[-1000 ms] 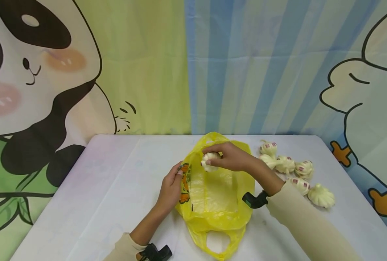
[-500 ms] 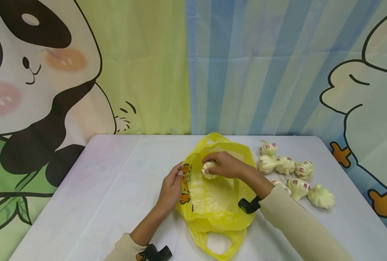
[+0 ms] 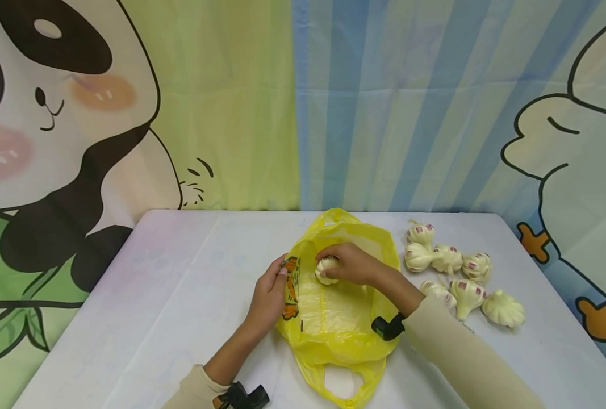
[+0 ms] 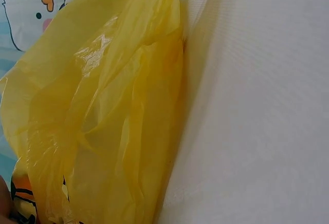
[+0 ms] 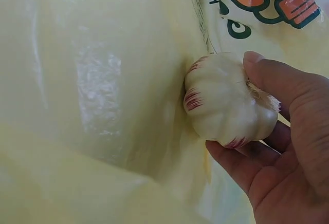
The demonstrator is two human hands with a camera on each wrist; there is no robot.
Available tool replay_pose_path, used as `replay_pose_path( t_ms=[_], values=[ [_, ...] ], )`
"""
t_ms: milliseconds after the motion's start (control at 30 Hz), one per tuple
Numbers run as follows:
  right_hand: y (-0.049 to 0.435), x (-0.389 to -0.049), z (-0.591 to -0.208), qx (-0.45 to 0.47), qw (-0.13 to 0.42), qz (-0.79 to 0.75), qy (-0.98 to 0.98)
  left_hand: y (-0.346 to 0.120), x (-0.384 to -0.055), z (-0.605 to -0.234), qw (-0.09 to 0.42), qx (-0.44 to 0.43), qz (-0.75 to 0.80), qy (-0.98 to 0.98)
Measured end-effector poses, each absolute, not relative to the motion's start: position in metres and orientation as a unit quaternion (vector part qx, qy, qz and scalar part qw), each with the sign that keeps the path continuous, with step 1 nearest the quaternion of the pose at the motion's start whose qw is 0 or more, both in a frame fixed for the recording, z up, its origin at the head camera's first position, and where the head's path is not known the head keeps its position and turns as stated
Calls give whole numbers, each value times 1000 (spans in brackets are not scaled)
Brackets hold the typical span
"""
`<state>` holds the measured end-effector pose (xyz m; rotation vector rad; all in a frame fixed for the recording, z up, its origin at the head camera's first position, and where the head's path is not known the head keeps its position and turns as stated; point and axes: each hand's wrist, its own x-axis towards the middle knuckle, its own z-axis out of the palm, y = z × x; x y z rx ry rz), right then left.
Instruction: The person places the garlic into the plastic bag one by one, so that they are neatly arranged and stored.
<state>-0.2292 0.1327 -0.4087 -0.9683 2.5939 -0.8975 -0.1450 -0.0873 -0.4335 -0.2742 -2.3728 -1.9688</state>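
Observation:
A yellow plastic bag (image 3: 343,318) lies on the table with its mouth spread open. My left hand (image 3: 268,294) pinches its left rim beside an orange print. Inside the mouth, my right hand (image 3: 351,264) holds a garlic bulb (image 3: 326,271) with purple-red marks. In the right wrist view the thumb and fingers grip the garlic bulb (image 5: 229,100) from the stem side, close to the bag's inner wall (image 5: 97,85). The left wrist view shows mostly the outside of the bag (image 4: 103,111); only a sliver of the left hand shows at its edge.
Several garlic bulbs (image 3: 448,259) lie in a loose group on the white table (image 3: 190,272) right of the bag, near the right forearm. A bag handle loop (image 3: 354,392) lies toward the near edge. Printed curtains (image 3: 231,102) hang behind the table.
My right hand has moved down and slightly nearer into the bag's mouth with the garlic bulb. The left hand stays at the rim. More of the loose bulbs show as the right arm shifts left.

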Motion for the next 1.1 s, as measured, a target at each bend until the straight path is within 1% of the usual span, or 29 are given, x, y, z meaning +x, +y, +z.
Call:
replay_pose_path(
  t_ms=[233, 533, 733, 1100],
  values=[
    [134, -228, -412, -327, 103, -312, 886, -88, -144, -433, 24, -82, -632, -771],
    [137, -227, -411, -339, 110, -321, 878, -89, -144, -435, 16, -94, -636, -766],
    [141, -223, -403, -344, 112, -326, 873, -89, -144, -433, 21, -90, -632, -770],
    [157, -211, -385, -355, 89, -357, 859, -89, -143, -434, 20, -84, -639, -764]
  ],
)
